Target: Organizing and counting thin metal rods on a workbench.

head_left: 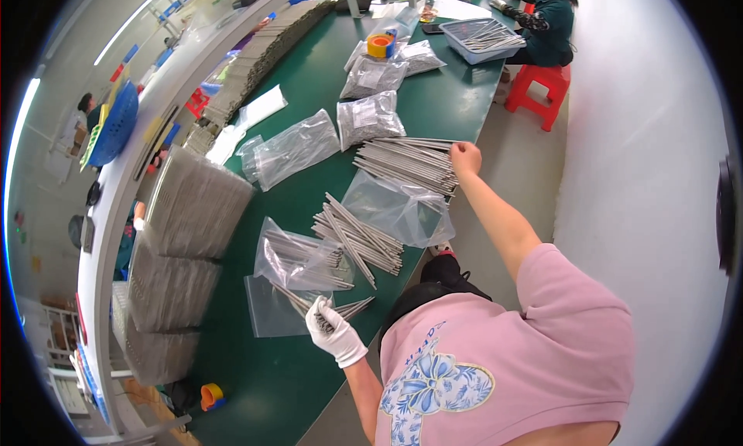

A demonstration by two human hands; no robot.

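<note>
My left hand [334,334], in a white glove, is closed around a small bunch of thin grey metal rods at the near side of the green table. Close by, a clear plastic bag [280,249] has more rods in and under it. My bare right hand [465,160] reaches out to the table's right edge, its fingers pinched at the end of a rod in a wide pile of metal rods [406,161]. Between my hands lie a loose heap of rods [357,241] and a flat clear bag [398,206].
Filled clear packets [370,117] and an empty clear bag [298,148] lie farther back, near an orange tape roll [381,45]. Stacked grey bundles [193,202] line the left. A co-worker [546,24] sits by a blue-grey basket of rods [481,41].
</note>
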